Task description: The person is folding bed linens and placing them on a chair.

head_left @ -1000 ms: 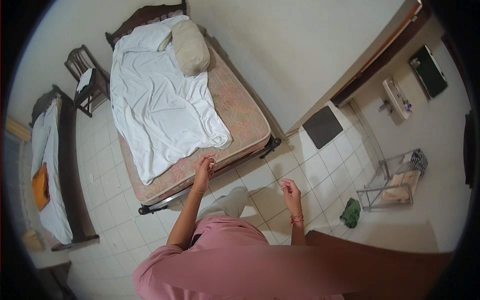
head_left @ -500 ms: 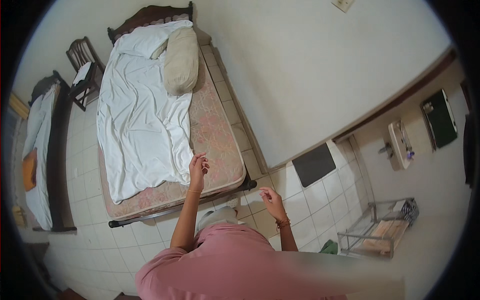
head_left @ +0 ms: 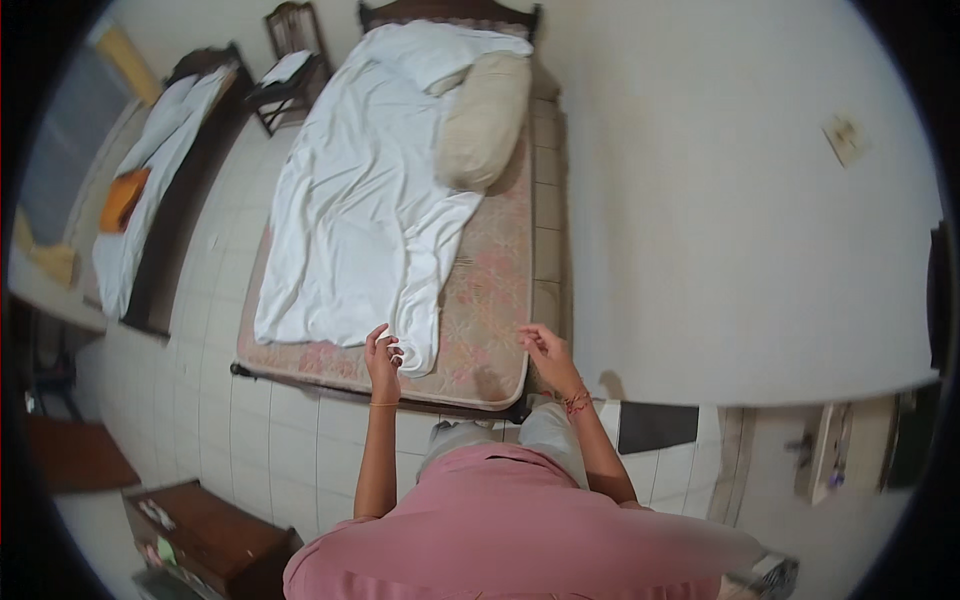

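Observation:
My left hand (head_left: 383, 362) hangs in front of the foot of the bed, its fingers loosely bent and apart, with nothing in it. From this view it overlaps the lower corner of a rumpled white sheet (head_left: 345, 225); I cannot tell whether it touches. By the right edge of the pink floral mattress (head_left: 490, 310) is my right hand (head_left: 549, 358), empty, fingers half curled and apart. The sheet covers the left and middle of the mattress. At the head end lie a white-covered pillow (head_left: 425, 58) and a long beige bolster (head_left: 487, 125).
A wooden chair (head_left: 292, 65) stands left of the headboard (head_left: 450, 12). Farther left is a second bed (head_left: 190, 190) with an orange cloth (head_left: 123, 200). A white wall (head_left: 720, 220) runs along the right. Behind on the left is a wooden cabinet (head_left: 215, 535); a dark mat (head_left: 657, 428) lies on the tiles.
My view has swung to the right and I stand closer to the bed's foot. My right hand has come from over the floor to the mattress edge. The sheet looks unchanged.

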The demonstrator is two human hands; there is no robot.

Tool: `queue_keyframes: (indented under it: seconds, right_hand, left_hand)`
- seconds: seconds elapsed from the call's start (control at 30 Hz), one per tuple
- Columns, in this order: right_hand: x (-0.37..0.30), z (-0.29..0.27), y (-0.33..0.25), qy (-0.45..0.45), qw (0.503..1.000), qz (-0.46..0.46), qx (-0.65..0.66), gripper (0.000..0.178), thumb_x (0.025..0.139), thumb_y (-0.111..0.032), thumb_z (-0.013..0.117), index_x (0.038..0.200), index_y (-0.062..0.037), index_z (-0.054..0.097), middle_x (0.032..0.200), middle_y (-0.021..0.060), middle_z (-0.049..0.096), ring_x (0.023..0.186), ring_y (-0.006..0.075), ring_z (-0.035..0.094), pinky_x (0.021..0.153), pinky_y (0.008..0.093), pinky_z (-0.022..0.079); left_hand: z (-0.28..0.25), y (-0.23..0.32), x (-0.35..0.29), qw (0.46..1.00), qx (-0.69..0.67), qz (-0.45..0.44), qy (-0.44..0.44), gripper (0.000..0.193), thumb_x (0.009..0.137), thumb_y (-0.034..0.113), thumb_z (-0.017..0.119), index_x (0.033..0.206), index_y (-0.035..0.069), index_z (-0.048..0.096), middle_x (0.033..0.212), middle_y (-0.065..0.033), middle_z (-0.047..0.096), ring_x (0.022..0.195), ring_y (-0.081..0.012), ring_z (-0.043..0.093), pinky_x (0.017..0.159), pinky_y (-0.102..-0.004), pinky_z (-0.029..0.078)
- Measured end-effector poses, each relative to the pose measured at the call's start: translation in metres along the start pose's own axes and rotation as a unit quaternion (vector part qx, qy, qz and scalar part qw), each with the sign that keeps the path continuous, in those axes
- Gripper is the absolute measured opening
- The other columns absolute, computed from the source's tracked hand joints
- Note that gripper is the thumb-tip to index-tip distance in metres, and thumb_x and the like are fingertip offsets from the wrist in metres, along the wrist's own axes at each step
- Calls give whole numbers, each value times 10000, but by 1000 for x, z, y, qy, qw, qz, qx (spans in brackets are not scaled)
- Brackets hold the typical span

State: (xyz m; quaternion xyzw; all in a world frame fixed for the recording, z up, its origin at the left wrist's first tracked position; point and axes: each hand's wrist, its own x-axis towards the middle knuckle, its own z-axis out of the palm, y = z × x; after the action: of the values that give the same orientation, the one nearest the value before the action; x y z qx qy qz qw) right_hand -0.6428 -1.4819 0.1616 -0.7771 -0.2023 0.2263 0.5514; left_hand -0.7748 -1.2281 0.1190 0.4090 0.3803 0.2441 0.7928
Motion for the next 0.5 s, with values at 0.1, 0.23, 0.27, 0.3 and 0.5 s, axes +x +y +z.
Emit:
queue_keyframes:
  seconds: [0.1,0.23,0.27,0.3,0.5]
  right_hand:
    - [54,-2,-18,-66,997,-50,-7,212,823,-96,473,1012,-10,521,864,71,588,778,123,565,691,240,443]
    - [117,2,-34,-171,982,-77,-18,206,839,-104,461,1006,2,520,874,67,572,815,116,549,731,235,442]
    - [133,4,-33,-197,977,-78,-10,206,839,-98,458,1007,3,520,880,66,571,818,116,550,731,235,442]
    - [144,3,-31,-224,972,-76,-4,206,839,-92,456,1009,4,519,886,64,570,822,117,551,732,236,442]
    - [218,-6,-11,-342,935,-87,-13,190,830,-67,456,998,-15,530,886,70,579,820,132,566,695,227,435]
  left_hand:
    - [-5,-2,-4,996,-38,6,82,268,791,112,441,1055,82,476,763,-5,493,561,-57,454,464,-164,328]
    - [-9,-14,-12,978,-88,22,190,249,803,120,437,1044,80,487,751,4,476,563,-58,437,480,-165,340]
    - [-7,-18,-15,973,-87,29,210,249,805,121,433,1045,78,486,744,6,474,564,-57,436,480,-163,340]
    - [-1,-21,-20,971,-82,50,220,239,815,128,425,1040,76,486,741,12,477,559,-52,441,477,-156,341]
    - [65,-44,-28,944,-104,63,306,208,822,141,412,1002,95,506,740,17,486,550,-46,454,468,-164,328]
